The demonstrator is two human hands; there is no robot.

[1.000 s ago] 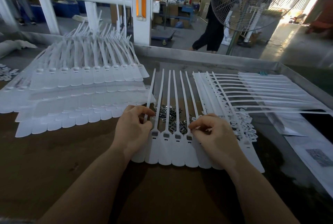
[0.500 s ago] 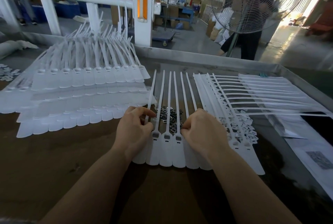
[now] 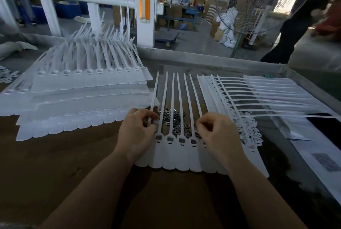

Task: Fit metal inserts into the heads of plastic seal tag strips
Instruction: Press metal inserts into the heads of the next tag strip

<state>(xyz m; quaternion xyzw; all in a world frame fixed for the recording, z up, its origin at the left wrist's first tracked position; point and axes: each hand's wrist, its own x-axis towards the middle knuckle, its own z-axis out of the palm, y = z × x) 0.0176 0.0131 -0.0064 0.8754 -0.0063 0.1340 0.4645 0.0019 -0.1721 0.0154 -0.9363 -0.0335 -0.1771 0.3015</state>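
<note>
Left hand pinching the leftmost strip. Right hand curled over the strips' heads; contents impossible to tell. Inserts heaped beyond.

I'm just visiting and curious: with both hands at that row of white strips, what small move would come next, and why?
Probably the right hand presses an insert into the next head. Four heads of the white plastic seal tag strips show grey inserts; the one under that hand is hidden. The pile of small metal inserts lies just behind.
</note>
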